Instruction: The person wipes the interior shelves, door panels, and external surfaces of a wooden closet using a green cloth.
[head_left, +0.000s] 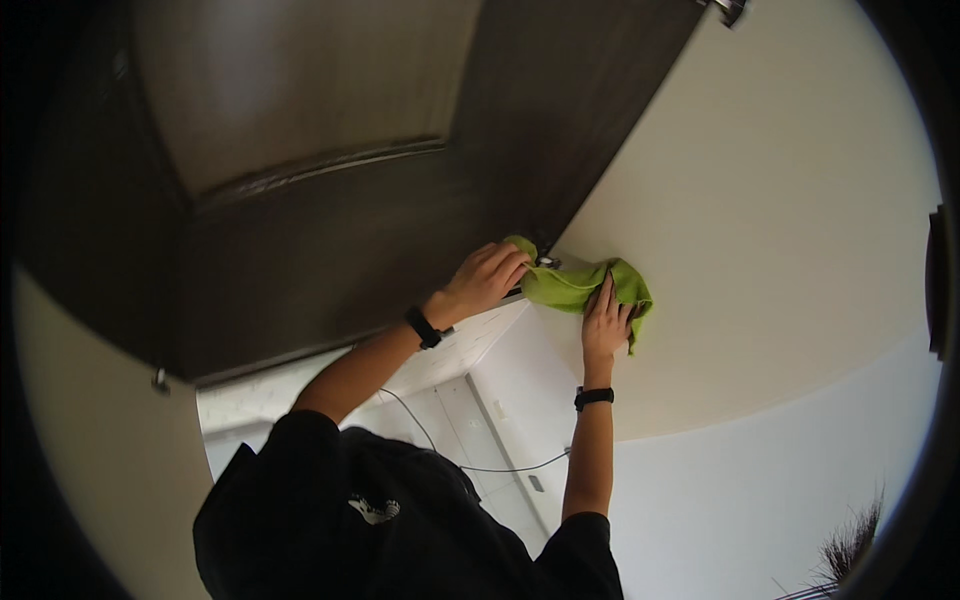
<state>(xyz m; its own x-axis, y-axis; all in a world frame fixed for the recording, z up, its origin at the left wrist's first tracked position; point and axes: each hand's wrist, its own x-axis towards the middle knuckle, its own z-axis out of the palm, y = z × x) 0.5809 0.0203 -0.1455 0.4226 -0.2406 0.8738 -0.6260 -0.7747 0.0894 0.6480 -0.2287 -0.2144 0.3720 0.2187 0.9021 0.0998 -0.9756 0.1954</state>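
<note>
A green cloth (566, 289) stretches between both hands beside a small metal fitting (550, 262) at the lower right corner of a dark framed panel (300, 277). My left hand (487, 277) grips the cloth's left end with bent fingers, close against the panel's corner. On the pale beige surface (750, 225) to the right, my right hand (609, 319) holds the cloth's other end, its fingers over and partly under the folds. Each wrist wears a black band.
More metal fittings show at the panel's upper right (731, 11) and lower left (159, 381). Below are a tiled floor (450, 412) and a thin dark cable (514, 470). A dark bristly object (851, 544) is at the lower right.
</note>
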